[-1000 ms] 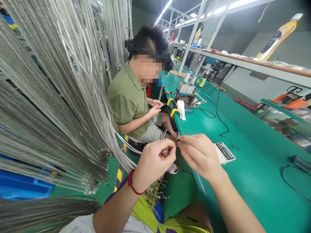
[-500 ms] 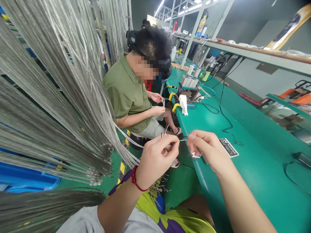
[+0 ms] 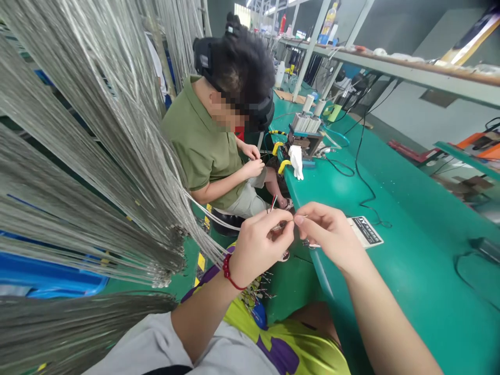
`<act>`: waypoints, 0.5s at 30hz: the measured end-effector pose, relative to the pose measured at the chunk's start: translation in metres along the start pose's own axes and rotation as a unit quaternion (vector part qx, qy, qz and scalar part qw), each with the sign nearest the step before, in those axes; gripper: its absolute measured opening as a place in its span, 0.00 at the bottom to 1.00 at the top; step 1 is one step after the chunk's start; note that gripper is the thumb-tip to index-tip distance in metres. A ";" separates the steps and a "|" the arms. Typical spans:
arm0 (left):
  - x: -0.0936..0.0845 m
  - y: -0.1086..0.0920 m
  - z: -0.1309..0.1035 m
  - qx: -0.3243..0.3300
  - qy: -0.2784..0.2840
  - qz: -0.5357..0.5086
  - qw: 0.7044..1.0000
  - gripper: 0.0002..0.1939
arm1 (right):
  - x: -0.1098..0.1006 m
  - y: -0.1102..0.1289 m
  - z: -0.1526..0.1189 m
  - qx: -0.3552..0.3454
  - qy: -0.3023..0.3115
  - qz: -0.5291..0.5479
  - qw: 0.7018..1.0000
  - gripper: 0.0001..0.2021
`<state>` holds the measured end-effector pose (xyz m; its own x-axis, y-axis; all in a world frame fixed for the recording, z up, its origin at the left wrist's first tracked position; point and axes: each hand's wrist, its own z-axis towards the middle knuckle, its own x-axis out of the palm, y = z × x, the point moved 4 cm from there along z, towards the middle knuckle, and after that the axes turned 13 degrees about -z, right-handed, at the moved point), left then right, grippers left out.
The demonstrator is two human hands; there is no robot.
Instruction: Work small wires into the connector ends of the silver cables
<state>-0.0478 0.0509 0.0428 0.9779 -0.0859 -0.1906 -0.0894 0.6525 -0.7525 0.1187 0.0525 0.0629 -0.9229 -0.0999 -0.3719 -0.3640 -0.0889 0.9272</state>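
Observation:
My left hand [image 3: 261, 239], with a red bead bracelet at the wrist, is closed in a pinch on a grey cable's stripped end. Thin red and white wires [image 3: 274, 202] poke up behind its fingers. My right hand [image 3: 330, 232] is pinched too, its fingertips meeting those of the left around a fine wire whose tip barely shows. Both hands hover by the green table's [image 3: 410, 281] near edge. Grey cables [image 3: 207, 245] run from the left towards my left wrist. Behind my right fingers, a small white and black object [image 3: 312, 245] at the table edge is mostly hidden.
Thick bundles of grey cables [image 3: 105, 114] hang on the left. A co-worker in a green shirt [image 3: 203, 140] sits ahead, hands together. On the table stand a metal press [image 3: 304, 133] with a white glove [image 3: 296, 161], a printed label [image 3: 366, 232] and black cords [image 3: 365, 187].
My hands have come together, so the wire stretch that showed between them is now mostly covered by fingertips. The co-worker's head has bent lower. The view has shifted slightly.

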 end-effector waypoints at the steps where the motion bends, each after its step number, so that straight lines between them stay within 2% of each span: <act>1: 0.001 0.000 0.003 -0.001 0.008 -0.005 1.000 0.05 | -0.002 0.001 0.000 -0.007 -0.009 -0.002 1.000 0.10; 6: 0.002 0.000 0.012 -0.025 0.040 -0.033 0.998 0.05 | -0.008 0.001 0.002 -0.054 -0.058 0.000 0.997 0.10; 9: 0.002 0.004 0.008 -0.046 0.040 -0.068 0.996 0.05 | -0.003 -0.005 0.003 -0.079 -0.097 0.029 0.992 0.08; 15: -0.002 0.011 -0.006 -0.077 0.024 -0.116 0.990 0.05 | 0.025 -0.017 0.007 -0.076 -0.067 0.090 0.991 0.07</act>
<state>-0.0515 0.0536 0.0312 0.9655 -0.2587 -0.0285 0.1052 0.4883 -0.8663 0.1014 0.0587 0.0379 -0.9834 0.0034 -0.1816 -0.1775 -0.2304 0.9568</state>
